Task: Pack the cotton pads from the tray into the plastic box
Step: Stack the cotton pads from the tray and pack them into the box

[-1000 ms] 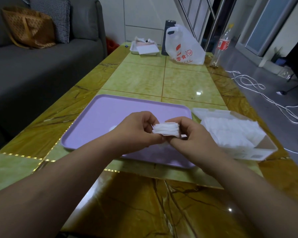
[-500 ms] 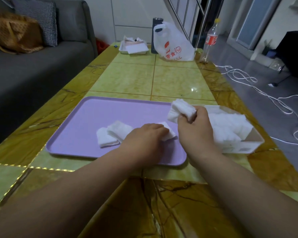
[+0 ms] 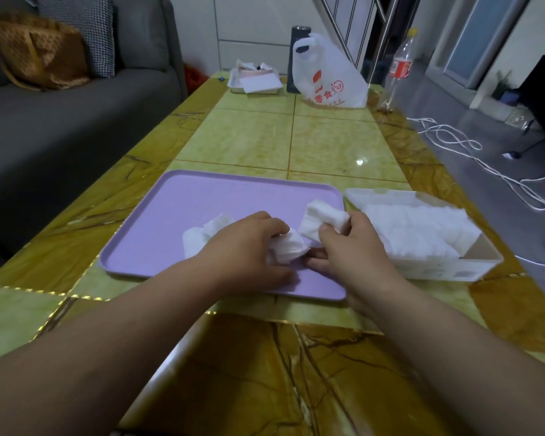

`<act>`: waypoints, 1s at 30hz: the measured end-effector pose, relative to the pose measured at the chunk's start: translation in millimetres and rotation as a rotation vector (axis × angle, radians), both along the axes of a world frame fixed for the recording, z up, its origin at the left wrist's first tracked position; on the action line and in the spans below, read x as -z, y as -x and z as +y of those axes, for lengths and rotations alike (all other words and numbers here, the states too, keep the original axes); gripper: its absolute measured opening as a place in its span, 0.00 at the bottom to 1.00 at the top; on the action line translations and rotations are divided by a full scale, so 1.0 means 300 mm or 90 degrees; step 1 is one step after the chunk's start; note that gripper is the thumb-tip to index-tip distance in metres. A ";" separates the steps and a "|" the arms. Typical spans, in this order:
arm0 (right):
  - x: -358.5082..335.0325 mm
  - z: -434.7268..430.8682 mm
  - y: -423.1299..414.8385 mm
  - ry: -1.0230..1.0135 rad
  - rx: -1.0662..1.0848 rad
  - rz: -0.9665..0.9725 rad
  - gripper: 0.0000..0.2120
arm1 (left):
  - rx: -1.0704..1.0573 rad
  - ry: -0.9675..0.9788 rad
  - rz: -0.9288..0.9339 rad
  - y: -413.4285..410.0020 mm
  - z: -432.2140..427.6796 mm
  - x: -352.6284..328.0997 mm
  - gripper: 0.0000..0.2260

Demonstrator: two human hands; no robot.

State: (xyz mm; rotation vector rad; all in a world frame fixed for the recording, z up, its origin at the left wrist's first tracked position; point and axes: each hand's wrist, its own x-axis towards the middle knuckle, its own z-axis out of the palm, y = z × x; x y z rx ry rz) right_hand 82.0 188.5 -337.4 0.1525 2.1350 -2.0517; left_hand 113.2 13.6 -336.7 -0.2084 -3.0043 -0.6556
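— Well, what's in each hand?

— My left hand [image 3: 246, 247] is curled over a small bunch [image 3: 288, 248] of pads, down on the tray [image 3: 233, 196] near its near right corner. My right hand [image 3: 350, 247] pinches a thicker stack [image 3: 324, 220], thumb on the near face, raised at the tray's right edge.

— Which way does the stack go?

— Rightward, off the tray. The box [image 3: 453, 269] lies just beside that edge, open on top, its long axis running away from me roughly along the tray's right side. Packed pads [image 3: 422, 228] fill most of it, and the near end shows a bare gap. I'd guess the stack belongs there, turned to match the rows.

— Which hand should take it?

— The right one. It's between the tray and the box already, while the left would have to cross over it.

— Anything left on the tray?

— A few loose pads [image 3: 208, 228], just beyond my left hand, toward the tray's middle.

— And past the tray?

— A bag [image 3: 328, 77] and a bottle [image 3: 400, 67], well apart from it.
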 end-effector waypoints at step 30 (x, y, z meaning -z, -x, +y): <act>-0.030 0.011 -0.002 0.077 -0.119 0.034 0.08 | -0.121 -0.562 -0.086 -0.019 -0.032 -0.096 0.07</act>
